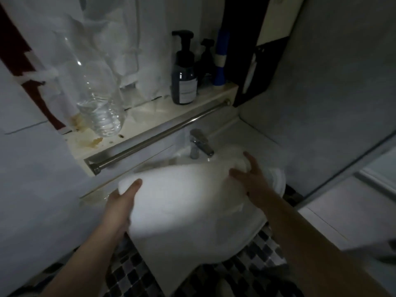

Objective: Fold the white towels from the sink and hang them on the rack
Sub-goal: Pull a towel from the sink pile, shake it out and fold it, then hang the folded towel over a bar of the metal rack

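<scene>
A white towel [182, 196] lies spread over the sink [235, 239], blurred by motion. My left hand [123, 200] grips its left edge, thumb on top and fingers hidden beneath the cloth. My right hand [250, 174] holds the towel's right end near the faucet [199, 144], fingers spread and curled into the fabric. A second white cloth [276, 181] shows under the right end, at the basin's right side. The metal rack bar [158, 135] runs diagonally above the sink, bare.
On the shelf above the bar stand a clear plastic bottle [96, 99], a dark pump bottle [184, 78] and a blue container [220, 58]. Light cloths [96, 28] hang at the upper left. Mosaic floor tiles [132, 269] show below the sink.
</scene>
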`<move>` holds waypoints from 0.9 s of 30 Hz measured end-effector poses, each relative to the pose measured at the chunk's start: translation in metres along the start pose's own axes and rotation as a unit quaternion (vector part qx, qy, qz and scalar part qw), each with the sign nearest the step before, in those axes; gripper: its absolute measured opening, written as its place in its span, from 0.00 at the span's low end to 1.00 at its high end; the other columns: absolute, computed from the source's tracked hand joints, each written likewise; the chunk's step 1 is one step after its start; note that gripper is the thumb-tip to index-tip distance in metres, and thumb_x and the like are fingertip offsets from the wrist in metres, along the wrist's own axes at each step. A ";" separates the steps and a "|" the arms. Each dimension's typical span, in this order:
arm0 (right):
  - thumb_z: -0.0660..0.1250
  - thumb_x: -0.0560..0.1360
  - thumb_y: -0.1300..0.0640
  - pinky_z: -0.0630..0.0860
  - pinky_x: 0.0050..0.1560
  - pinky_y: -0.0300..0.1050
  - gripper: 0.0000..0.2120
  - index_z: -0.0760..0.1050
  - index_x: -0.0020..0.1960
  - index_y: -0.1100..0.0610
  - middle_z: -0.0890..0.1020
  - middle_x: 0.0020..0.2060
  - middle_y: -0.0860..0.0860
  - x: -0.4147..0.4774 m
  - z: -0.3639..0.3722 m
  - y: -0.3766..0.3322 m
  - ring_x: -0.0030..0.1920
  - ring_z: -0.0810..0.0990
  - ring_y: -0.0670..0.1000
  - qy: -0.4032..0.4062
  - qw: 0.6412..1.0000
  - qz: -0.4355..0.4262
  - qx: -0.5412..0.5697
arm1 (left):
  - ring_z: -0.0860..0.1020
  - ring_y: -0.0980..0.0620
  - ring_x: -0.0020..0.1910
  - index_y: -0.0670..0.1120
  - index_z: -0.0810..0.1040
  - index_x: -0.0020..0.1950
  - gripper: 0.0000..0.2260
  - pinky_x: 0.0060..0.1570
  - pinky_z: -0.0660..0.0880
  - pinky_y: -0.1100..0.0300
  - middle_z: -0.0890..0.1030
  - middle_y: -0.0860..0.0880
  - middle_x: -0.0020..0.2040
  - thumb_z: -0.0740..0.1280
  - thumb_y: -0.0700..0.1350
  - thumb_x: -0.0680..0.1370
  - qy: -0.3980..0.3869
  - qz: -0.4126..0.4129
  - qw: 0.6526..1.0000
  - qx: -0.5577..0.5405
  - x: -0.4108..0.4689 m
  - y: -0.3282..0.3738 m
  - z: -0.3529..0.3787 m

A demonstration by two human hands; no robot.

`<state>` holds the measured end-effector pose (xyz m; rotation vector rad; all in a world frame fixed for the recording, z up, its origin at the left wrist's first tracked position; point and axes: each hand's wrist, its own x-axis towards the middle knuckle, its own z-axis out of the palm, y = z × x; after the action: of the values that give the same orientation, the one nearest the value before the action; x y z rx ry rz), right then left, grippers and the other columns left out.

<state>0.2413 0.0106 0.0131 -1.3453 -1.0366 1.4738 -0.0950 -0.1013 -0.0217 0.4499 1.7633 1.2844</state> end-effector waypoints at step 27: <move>0.75 0.71 0.46 0.79 0.41 0.41 0.13 0.80 0.55 0.42 0.82 0.52 0.45 -0.406 -0.245 0.054 0.48 0.83 0.47 0.427 0.903 -0.050 -0.014 | 0.79 0.49 0.47 0.54 0.77 0.59 0.33 0.44 0.76 0.53 0.81 0.54 0.50 0.72 0.73 0.62 -0.370 0.107 0.909 0.159 -0.272 -0.068 0.206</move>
<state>0.4999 -0.3874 0.0572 -1.6865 -0.5264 0.6418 0.2352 -0.2044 0.0216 1.1744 1.2750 0.7884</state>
